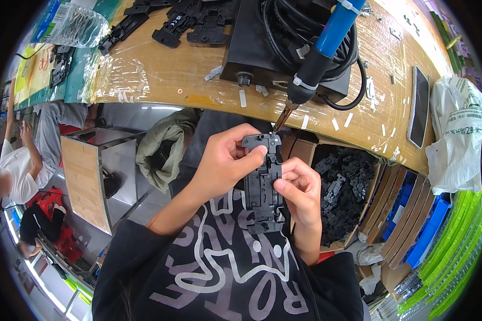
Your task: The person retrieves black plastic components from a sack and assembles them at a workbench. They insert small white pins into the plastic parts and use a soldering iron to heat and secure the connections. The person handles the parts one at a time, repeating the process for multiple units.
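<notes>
Both my hands grip one long black plastic part (261,190), held upright in front of my chest. My left hand (225,160) pinches its upper left side, thumb lying across the face. Lower on the right edge, my right hand (301,190) holds it between thumb and fingers. Just above the part's top end is the metal tip of a soldering iron (284,116) with a blue handle, fixed pointing down. Tip and part look very close; whether they touch I cannot tell.
A black box (246,59) with coiled cable stands on the wooden bench (160,80). More black parts (209,24) lie at the back left. A phone (419,107) and plastic bag (458,134) are right. Below sits a carton of black pieces (343,192). People sit far left.
</notes>
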